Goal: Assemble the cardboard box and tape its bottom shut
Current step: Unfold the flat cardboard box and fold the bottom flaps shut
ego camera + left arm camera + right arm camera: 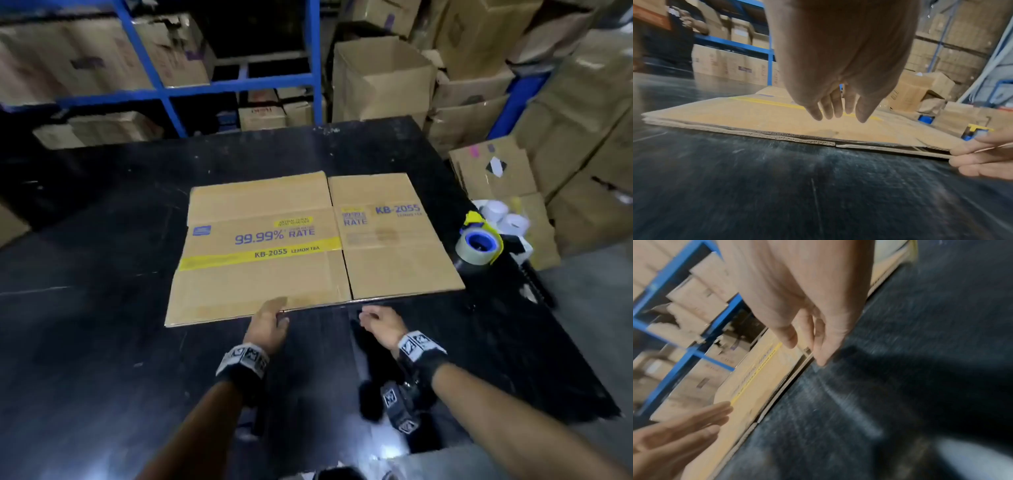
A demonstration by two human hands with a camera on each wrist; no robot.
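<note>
Both forearms are bare, with no sleeves reaching the wrists. The left wrist carries a black fabric wristband (242, 364) ringed with a row of white squares printed with black-and-white marker patterns. The right wrist wears a matching black band with white marker squares (422, 348), and under it hangs a small black boxy camera unit (401, 401) bearing more such marker squares on its faces.

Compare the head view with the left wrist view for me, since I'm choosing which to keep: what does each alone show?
Head only: the flat cardboard box from above with its print, and both wrist bands.
Left wrist only: the box's layered near edge, the right hand fingers at it.
Both: box lying flat on the black table, left hand over it, tape dispenser.
</note>
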